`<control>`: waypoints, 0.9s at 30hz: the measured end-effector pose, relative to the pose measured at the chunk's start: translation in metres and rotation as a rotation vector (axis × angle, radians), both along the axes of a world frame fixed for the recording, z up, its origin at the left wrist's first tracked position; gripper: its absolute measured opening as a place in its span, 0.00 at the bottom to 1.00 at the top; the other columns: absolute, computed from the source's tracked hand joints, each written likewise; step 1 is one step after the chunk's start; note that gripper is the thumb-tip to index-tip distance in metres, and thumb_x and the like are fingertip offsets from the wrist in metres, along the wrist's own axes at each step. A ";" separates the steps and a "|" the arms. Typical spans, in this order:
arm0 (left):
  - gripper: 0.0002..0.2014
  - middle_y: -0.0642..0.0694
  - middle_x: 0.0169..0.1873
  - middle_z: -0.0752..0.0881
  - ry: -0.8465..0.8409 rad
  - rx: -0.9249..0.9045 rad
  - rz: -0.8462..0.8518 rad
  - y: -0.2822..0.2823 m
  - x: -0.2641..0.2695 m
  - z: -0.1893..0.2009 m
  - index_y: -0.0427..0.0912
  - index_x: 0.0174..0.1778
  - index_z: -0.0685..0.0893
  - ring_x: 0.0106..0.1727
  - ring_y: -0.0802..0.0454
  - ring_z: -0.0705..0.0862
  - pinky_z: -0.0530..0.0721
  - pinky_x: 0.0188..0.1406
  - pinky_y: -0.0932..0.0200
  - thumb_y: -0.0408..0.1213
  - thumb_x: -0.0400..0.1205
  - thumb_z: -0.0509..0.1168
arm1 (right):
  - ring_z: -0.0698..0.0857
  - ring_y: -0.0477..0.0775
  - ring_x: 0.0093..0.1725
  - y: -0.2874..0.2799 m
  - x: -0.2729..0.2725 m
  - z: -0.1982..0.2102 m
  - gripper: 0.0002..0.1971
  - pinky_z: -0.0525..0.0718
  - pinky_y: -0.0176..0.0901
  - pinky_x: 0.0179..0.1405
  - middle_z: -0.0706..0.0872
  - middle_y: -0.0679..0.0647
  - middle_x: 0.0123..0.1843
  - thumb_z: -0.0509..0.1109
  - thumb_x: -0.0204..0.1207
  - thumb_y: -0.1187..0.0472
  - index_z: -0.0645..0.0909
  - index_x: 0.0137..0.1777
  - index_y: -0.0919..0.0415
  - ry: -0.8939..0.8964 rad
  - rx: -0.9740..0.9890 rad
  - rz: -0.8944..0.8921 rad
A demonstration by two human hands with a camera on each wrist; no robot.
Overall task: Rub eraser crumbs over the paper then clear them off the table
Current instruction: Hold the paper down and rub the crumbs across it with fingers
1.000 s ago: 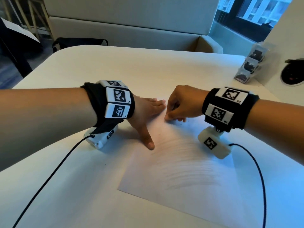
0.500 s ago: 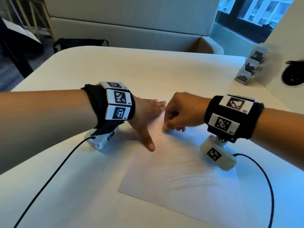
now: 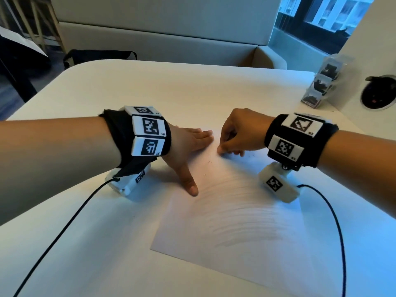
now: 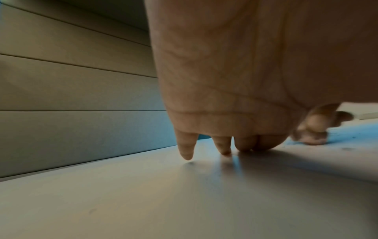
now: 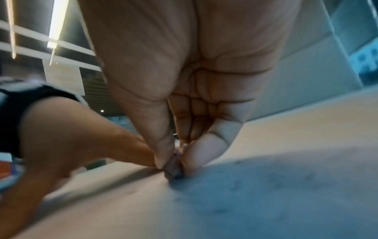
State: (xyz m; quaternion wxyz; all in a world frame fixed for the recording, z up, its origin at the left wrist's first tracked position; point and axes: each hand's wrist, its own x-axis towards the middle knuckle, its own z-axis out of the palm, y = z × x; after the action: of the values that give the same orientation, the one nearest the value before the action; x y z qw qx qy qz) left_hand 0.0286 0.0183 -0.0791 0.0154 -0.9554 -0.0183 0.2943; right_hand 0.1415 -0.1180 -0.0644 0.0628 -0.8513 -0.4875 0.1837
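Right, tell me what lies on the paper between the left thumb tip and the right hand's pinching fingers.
In the head view, only bare paper with a few dark eraser crumbs scattered between the left hand thumb and the right hand.

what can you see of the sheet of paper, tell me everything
The paper is a white sheet lying flat and skewed on the pale table, covered in faint grey curved pencil smears with dark crumbs near its far end. The left hand presses its far corner; the right hand pinches a small grey eraser against it.

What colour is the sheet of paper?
White, with faint grey pencil smudges; the paper shows best in the head view.
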 end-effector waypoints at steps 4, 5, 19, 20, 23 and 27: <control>0.71 0.57 0.83 0.32 -0.005 0.000 -0.004 0.001 -0.001 -0.001 0.50 0.84 0.32 0.84 0.57 0.36 0.45 0.84 0.46 0.76 0.58 0.70 | 0.90 0.44 0.28 -0.004 -0.013 -0.003 0.08 0.86 0.32 0.35 0.93 0.52 0.31 0.79 0.73 0.55 0.91 0.40 0.59 0.053 -0.001 0.044; 0.71 0.57 0.83 0.32 -0.009 0.000 -0.009 0.001 -0.001 -0.001 0.50 0.84 0.32 0.84 0.57 0.36 0.46 0.84 0.46 0.75 0.58 0.70 | 0.91 0.44 0.28 -0.005 -0.018 -0.003 0.08 0.86 0.30 0.34 0.93 0.52 0.32 0.80 0.73 0.55 0.91 0.40 0.59 0.095 -0.027 0.075; 0.70 0.56 0.83 0.33 -0.007 0.001 0.013 -0.002 -0.001 0.000 0.50 0.84 0.32 0.84 0.58 0.36 0.43 0.84 0.49 0.74 0.59 0.71 | 0.91 0.43 0.28 -0.002 -0.002 0.000 0.10 0.85 0.31 0.36 0.93 0.52 0.33 0.78 0.74 0.53 0.92 0.40 0.61 0.011 -0.017 0.005; 0.70 0.57 0.83 0.33 -0.005 0.006 0.014 -0.002 0.000 0.001 0.50 0.84 0.32 0.84 0.58 0.36 0.43 0.84 0.49 0.75 0.58 0.71 | 0.90 0.42 0.28 -0.002 0.001 0.000 0.10 0.86 0.33 0.37 0.93 0.52 0.33 0.78 0.74 0.53 0.91 0.40 0.60 -0.017 -0.001 -0.017; 0.70 0.56 0.84 0.33 -0.005 0.010 0.011 -0.002 -0.001 0.000 0.49 0.84 0.32 0.84 0.58 0.36 0.44 0.84 0.48 0.74 0.59 0.71 | 0.89 0.41 0.26 -0.004 -0.007 -0.002 0.09 0.84 0.31 0.34 0.93 0.52 0.32 0.79 0.73 0.54 0.91 0.39 0.60 0.027 -0.007 0.022; 0.70 0.56 0.83 0.32 -0.008 0.008 0.011 -0.003 -0.002 0.002 0.49 0.84 0.32 0.84 0.57 0.36 0.43 0.84 0.49 0.73 0.60 0.71 | 0.91 0.46 0.30 -0.005 -0.009 -0.002 0.10 0.84 0.30 0.35 0.93 0.52 0.33 0.80 0.73 0.53 0.92 0.41 0.61 0.105 -0.052 0.055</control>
State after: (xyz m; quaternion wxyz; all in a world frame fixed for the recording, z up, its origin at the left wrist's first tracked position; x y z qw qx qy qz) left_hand 0.0269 0.0153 -0.0775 0.0175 -0.9563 -0.0246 0.2908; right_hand 0.1328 -0.1229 -0.0659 0.0612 -0.8282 -0.5017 0.2423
